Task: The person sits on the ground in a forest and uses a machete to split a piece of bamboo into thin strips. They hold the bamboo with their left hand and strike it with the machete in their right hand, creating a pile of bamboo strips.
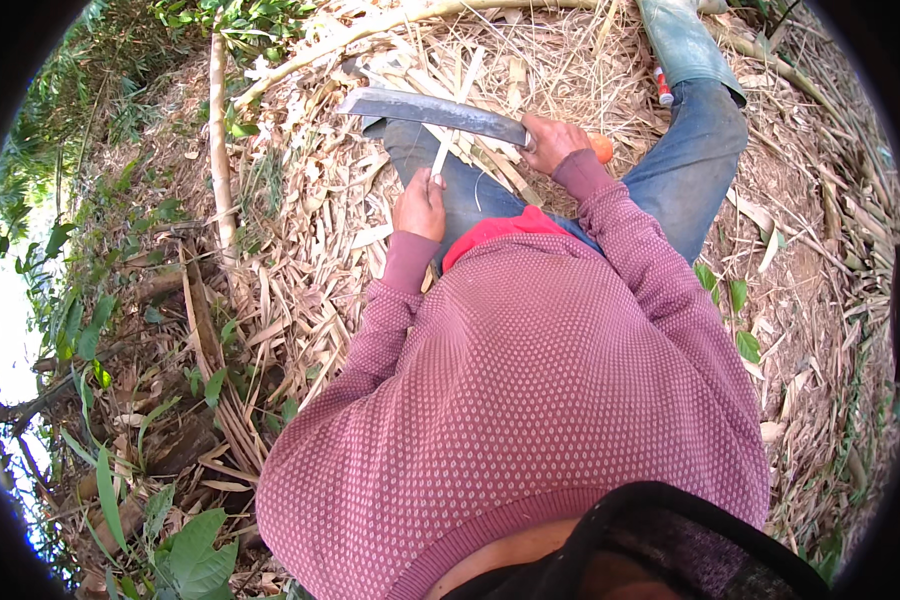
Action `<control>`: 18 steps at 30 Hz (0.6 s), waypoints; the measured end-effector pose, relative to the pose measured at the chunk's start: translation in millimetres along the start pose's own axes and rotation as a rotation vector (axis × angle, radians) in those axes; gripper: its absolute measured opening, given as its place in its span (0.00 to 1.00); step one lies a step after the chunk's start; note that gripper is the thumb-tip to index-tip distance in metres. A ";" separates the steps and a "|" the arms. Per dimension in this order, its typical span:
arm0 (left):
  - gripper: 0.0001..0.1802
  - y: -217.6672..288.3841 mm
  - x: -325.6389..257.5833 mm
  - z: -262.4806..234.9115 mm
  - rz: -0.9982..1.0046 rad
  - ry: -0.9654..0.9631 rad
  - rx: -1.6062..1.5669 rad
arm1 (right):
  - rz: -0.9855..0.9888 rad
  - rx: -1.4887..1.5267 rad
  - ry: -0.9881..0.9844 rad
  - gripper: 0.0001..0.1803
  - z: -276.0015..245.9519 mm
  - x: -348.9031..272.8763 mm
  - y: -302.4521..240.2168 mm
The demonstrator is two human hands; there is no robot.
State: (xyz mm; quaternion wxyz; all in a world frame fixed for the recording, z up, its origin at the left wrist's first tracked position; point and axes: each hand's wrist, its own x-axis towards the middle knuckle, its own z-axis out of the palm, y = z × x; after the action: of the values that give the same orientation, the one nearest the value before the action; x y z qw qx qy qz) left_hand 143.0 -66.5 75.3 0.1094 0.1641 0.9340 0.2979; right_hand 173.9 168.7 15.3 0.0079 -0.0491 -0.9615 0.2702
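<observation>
My right hand (555, 145) is closed round the grip of a machete (440, 112). Its long, dark blade points left across my lap, and an orange handle end (602, 148) sticks out behind the fist. My left hand (419, 207) pinches a thin, pale bamboo strip (439, 160) over my left thigh. Upward from the fingers, the strip meets the blade near its middle; whether the edge cuts into it I cannot tell. More split strips (498, 165) lie between my legs, just below the blade.
Dry leaves and shavings (305, 185) cover the ground around me. A pole (220, 130) stands at the left, and a long curved stem (370, 28) lies beyond my feet. A small red container (663, 87) is beside my right leg. Green plants (195, 555) grow at lower left.
</observation>
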 end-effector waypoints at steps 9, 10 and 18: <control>0.11 -15.7 -59.4 -24.0 -0.079 -0.021 -0.082 | 0.687 0.135 0.093 0.16 -11.4 25.3 78.3; 0.11 -21.9 -66.2 -24.5 -0.106 0.003 -0.099 | 0.620 0.076 0.150 0.16 -10.6 22.4 80.2; 0.10 11.2 -14.8 -28.6 -0.136 -0.016 0.380 | -0.025 -0.032 -0.037 0.12 2.9 2.6 -7.4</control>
State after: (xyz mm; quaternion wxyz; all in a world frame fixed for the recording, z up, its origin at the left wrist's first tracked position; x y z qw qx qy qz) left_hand 150.8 -78.2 106.4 0.1039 0.1207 0.9814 0.1067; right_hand 170.5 161.1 16.6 -0.0071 -0.0321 -0.9663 0.2554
